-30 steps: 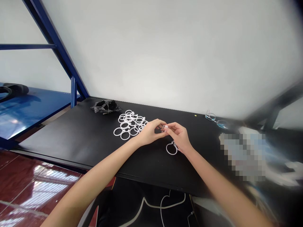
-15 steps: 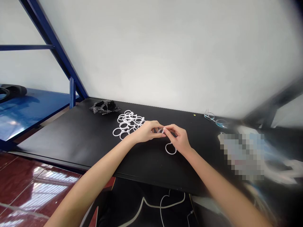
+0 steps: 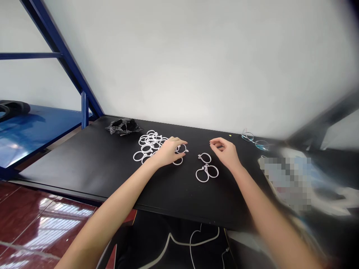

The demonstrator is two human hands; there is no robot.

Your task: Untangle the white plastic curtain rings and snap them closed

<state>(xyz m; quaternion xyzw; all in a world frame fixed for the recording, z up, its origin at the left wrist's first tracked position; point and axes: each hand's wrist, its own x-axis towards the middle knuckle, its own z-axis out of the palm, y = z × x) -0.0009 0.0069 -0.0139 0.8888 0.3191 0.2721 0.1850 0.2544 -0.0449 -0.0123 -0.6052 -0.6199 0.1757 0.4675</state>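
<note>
A pile of white plastic rings [image 3: 150, 145] lies on the black table [image 3: 92, 164]. My left hand [image 3: 168, 150] rests on the pile's right edge, fingers curled over a ring; whether it grips one I cannot tell. Three separate white rings [image 3: 206, 167] lie in the middle, one behind and two side by side. My right hand [image 3: 226, 151] hovers just right of them, fingers loosely curled and apart, holding nothing.
A crumpled black plastic bag [image 3: 122, 126] sits at the table's back left. Eyeglasses [image 3: 254, 140] lie at the back right by the wall. A blue metal frame [image 3: 67, 63] and blue shelf stand left. White cables [image 3: 193, 243] hang below the table's front edge.
My hands were pinched together on a ring in the middle. They have parted: the left moved to the pile, the right moved right, and more rings now lie loose between them.
</note>
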